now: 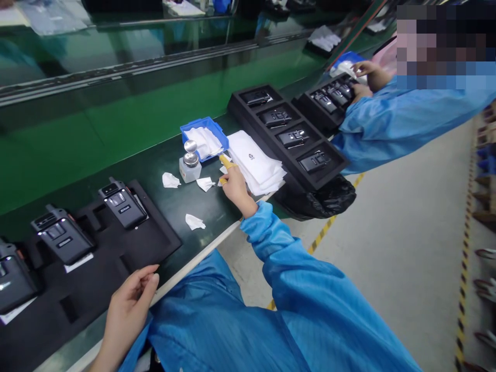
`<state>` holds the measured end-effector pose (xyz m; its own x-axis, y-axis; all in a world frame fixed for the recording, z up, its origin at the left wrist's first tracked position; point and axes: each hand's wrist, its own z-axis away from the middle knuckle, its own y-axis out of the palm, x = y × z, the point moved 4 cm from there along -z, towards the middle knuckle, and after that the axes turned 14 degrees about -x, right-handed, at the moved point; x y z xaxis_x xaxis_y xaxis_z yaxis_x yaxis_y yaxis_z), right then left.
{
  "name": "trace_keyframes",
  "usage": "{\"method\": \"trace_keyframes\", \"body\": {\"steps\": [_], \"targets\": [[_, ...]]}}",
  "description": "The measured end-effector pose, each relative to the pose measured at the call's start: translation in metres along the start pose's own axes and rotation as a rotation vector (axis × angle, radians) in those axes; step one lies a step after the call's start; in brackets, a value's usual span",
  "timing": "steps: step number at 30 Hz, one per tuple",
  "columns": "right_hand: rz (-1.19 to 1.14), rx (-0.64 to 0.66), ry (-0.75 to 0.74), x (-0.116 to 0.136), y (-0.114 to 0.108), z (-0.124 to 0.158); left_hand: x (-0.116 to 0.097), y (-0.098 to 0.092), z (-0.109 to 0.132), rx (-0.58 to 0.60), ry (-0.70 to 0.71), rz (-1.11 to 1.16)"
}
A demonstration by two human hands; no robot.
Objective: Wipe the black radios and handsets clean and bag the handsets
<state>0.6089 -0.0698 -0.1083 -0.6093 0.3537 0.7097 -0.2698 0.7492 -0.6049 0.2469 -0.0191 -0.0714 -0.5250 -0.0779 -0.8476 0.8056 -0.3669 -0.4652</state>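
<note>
While the bent-fingered right hand [234,185] sits right of the bottle [189,171], its hold can't be told | left hand [130,298]: loosely curled, empty, front-left of bottle | wipe [205,184]: just beside bottle | sideways knock could tip bottle

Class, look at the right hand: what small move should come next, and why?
Probably reach slightly forward and take one of the white wipes. The right hand has its fingers spread, with a yellow-covered fingertip close to the blue bin that holds them.
</note>
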Motion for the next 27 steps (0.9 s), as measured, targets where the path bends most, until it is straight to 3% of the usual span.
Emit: {"method": "trace_keyframes", "body": {"steps": [2, 6, 10, 16, 21, 24, 27], "targets": [[0.021, -0.028, 0.023, 0.003, -0.006, 0.001, 0.001, -0.001, 0.0, 0.001, 0.006, -0.012], [-0.003, -0.111, 0.081, 0.009, -0.044, 0.007, 0.005, -0.004, 0.0, 0.0, 0.028, -0.024], [-0.053, -0.007, 0.096, 0.007, -0.066, 0.021, 0.006, -0.003, -0.002, 0.007, 0.031, -0.038], [0.03, 0.066, -0.017, -0.005, -0.054, 0.033, -0.002, -0.001, -0.002, 0.013, 0.01, -0.027], [-0.101, 0.043, 0.013, 0.01, -0.065, 0.036, -0.001, -0.001, -0.001, 0.01, 0.021, -0.031], [-0.294, 0.211, 0.065, 0.028, -0.059, 0.045, -0.001, -0.001, -0.001, 0.025, 0.052, -0.036], [-0.294, 0.403, 0.015, 0.042, -0.039, 0.058, -0.003, -0.002, -0.001, 0.041, 0.09, -0.051]]}}
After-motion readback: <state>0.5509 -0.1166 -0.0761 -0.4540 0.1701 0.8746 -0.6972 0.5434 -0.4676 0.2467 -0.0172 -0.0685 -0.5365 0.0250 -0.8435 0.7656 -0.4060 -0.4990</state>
